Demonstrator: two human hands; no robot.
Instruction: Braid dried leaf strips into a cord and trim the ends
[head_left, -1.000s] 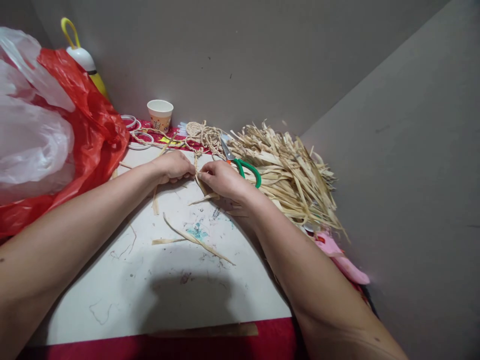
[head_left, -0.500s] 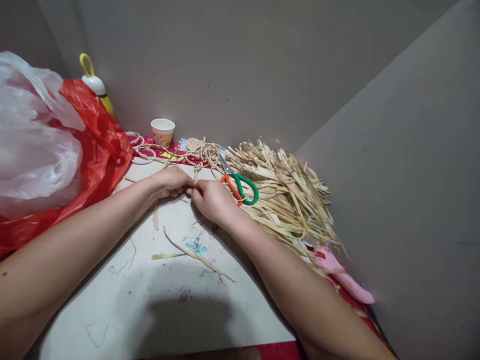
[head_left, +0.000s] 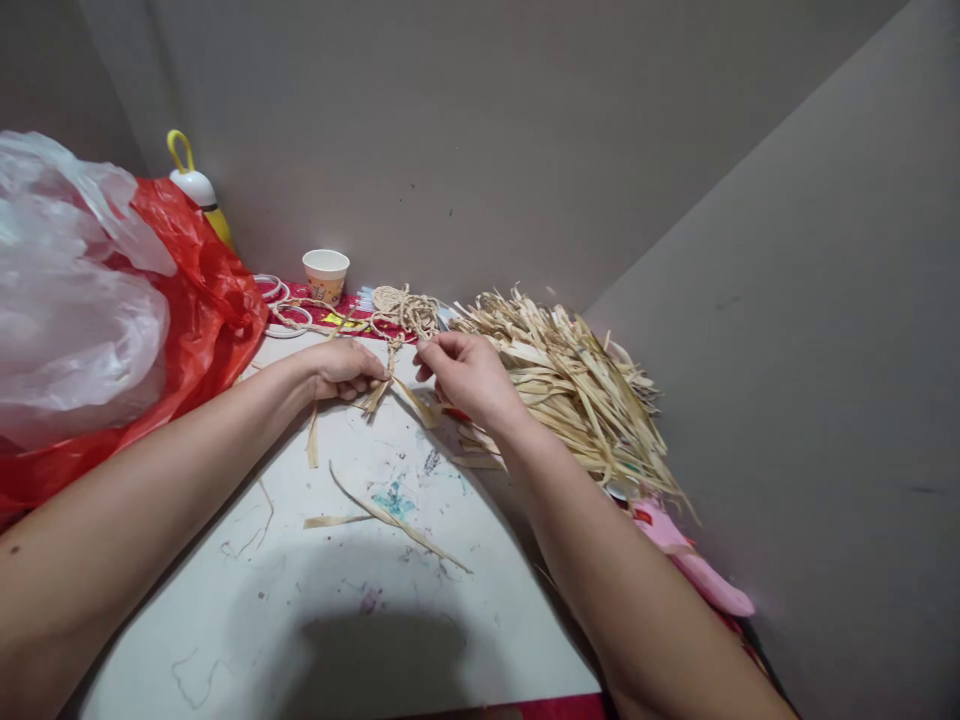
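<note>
My left hand (head_left: 349,370) pinches a thin braid of dry straw (head_left: 393,352) between thumb and forefinger, near its lower end. Loose strips (head_left: 414,402) fan out below the pinch, over the white board. To the right, and apart from the braid, is my right hand (head_left: 469,378). Its fingers are curled together, and whatever they may hold is hidden. A small red-orange piece of the scissors (head_left: 456,413) shows below this hand, the rest being covered. The braid leads back to a tangled bundle of straw cord (head_left: 409,308).
A large heap of straw strips (head_left: 570,380) lies right, by a pink-handled tool (head_left: 697,565). Loose strips (head_left: 397,515) lie on the white board (head_left: 300,620). Behind are a paper cup (head_left: 326,275) and yellow-white bottle (head_left: 196,190); red and clear plastic bags (head_left: 217,290) fill the left.
My right hand has moved off the braid to the right, over the scissors. My left hand keeps its pinch, and the loose strip ends now show. The view has tilted slightly upward.
</note>
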